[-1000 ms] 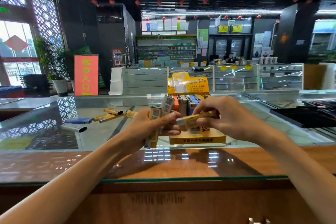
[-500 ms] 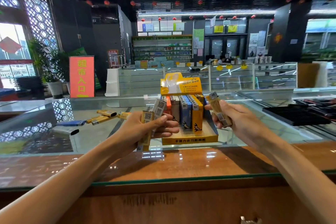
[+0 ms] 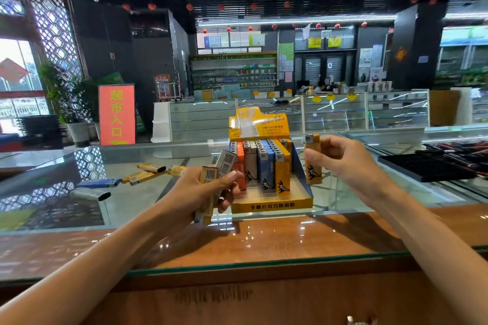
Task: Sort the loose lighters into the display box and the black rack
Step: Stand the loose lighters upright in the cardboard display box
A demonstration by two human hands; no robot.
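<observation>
1. Head view: right hand [image 3: 340,163] gripped one orange lighter [image 3: 313,159] upright beside the display box [image 3: 274,203].
2. Left hand [image 3: 208,192] clenched spare lighters [image 3: 211,179].
3. Next, probably: slot it into an open space.

Right hand [image 3: 340,163] pinching upright yellow lighter [image 3: 313,159] beside display box [image 3: 272,206]; left hand [image 3: 203,192] gripping several lighters [image 3: 215,174]

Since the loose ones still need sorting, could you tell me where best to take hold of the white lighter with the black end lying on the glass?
Grip the white lighter across the middle of its long body, coming from above. It lies flat on the glass counter, apart from the blue lighter behind it, so both long sides look free for fingers.
</observation>
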